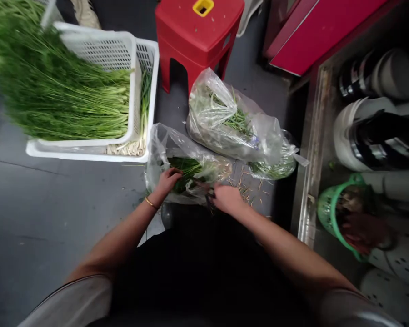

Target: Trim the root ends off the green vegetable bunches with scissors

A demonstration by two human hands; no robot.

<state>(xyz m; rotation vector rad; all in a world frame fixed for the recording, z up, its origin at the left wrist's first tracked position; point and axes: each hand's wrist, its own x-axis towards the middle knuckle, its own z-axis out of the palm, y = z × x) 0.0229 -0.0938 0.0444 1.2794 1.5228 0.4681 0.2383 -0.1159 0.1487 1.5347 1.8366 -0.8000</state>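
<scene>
A clear plastic bag (162,138) lies open on the floor in front of me, with thin green stalks (190,168) inside it. My left hand (168,182) is at the bag's left side, fingers curled over the greens. On the right, my right hand (226,198) is closed around the dark handles of scissors (210,196). Their blades point left toward the stalks and are blurred. The left hand's fingertips are partly hidden among the greens and plastic. Brownish trimmings (247,188) lie scattered beside the right hand.
Leafy greens fill a white basket (133,97), stacked on another white basket (153,100) at left. Behind the bag stands a red stool (187,34). Another bag of greens (225,122) lies right of centre. A metal shelf edge (310,181), bowls and a green basket (330,213) border the right.
</scene>
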